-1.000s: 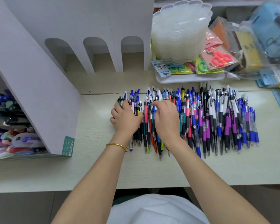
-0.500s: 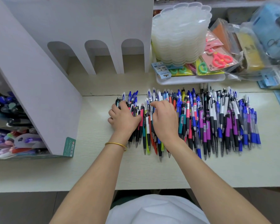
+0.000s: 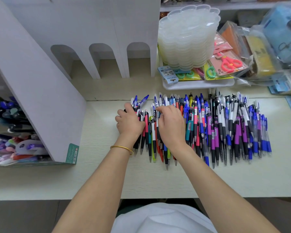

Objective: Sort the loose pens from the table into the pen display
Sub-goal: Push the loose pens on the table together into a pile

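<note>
The pens [image 3: 215,128] are laid side by side in a thick row on the table [image 3: 99,179], spread from the centre of the view out toward 3 o'clock, with tips turned toward 6 o'clock and clips toward 12. The left hand [image 3: 129,122] is set at the 9 o'clock end of the row. Its fingers are curled together round a small bunch of pens there, with the thumb raised against their clip ends. A bangle [image 3: 122,147] is worn on that wrist. The right hand [image 3: 171,126] is placed just beside it toward 3 o'clock, knuckles up on the row. Its fingers are bent down among the pens and the tips are hidden, so it cannot be told whether anything is pinched. The two hands are kept apart by a few pens. The display [image 3: 40,91], a grey stand, is seen from 9 to 11 o'clock, well apart from the row, and stored pens [image 3: 12,132] are packed in its open side at 9 o'clock. Clear trays [image 3: 186,39] are stacked at 1 o'clock, with packed scissors [image 3: 228,63] beside them toward 2 o'clock
</note>
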`<action>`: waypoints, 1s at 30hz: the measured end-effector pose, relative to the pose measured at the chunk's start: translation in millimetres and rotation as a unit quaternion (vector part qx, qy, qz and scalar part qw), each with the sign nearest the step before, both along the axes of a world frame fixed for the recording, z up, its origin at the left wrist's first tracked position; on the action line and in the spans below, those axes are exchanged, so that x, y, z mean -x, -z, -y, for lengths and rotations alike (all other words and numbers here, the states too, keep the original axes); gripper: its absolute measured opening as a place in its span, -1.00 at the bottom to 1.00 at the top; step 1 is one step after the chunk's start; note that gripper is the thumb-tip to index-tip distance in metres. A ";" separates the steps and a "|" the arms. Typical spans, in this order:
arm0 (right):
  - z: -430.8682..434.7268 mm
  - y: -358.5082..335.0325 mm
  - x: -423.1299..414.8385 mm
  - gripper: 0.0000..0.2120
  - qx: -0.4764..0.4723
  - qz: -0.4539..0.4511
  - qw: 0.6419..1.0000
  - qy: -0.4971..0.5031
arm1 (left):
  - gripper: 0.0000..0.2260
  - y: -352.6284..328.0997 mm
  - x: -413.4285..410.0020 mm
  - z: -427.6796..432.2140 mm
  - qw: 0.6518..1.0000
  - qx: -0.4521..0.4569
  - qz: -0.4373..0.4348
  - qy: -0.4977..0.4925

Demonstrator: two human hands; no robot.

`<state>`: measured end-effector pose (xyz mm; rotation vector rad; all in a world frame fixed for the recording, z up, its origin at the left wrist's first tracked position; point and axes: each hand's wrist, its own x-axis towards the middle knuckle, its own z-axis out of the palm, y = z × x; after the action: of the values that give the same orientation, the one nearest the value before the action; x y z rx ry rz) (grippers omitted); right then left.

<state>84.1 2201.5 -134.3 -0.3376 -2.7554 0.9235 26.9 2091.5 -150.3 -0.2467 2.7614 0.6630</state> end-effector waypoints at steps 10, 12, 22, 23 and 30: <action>0.7 2.6 0.4 -0.72 0.005 0.002 1.000 0.000 | -0.27 -2.4 0.6 -5.0 0.999 -0.029 0.008 -0.011; 0.3 0.9 -0.4 -0.72 0.005 0.001 1.000 -0.001 | -0.31 -1.1 0.7 -4.9 0.999 -0.044 0.000 -0.012; -2.0 -1.2 0.1 -0.72 0.005 0.010 1.000 0.005 | -0.47 -5.8 3.9 6.6 0.991 -0.131 0.006 -0.031; -1.9 -1.5 0.2 -0.72 0.005 0.010 1.000 0.005 | -0.47 -6.6 3.7 7.5 0.989 -0.145 0.009 -0.036; -1.4 -4.6 0.1 -0.73 -0.003 0.014 1.000 -0.003 | -0.54 -3.7 2.3 18.6 0.950 -0.290 0.027 -0.114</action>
<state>83.9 2202.9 -129.7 -0.3451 -2.7853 0.9191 24.6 2073.0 -146.6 -0.4405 2.3691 1.4562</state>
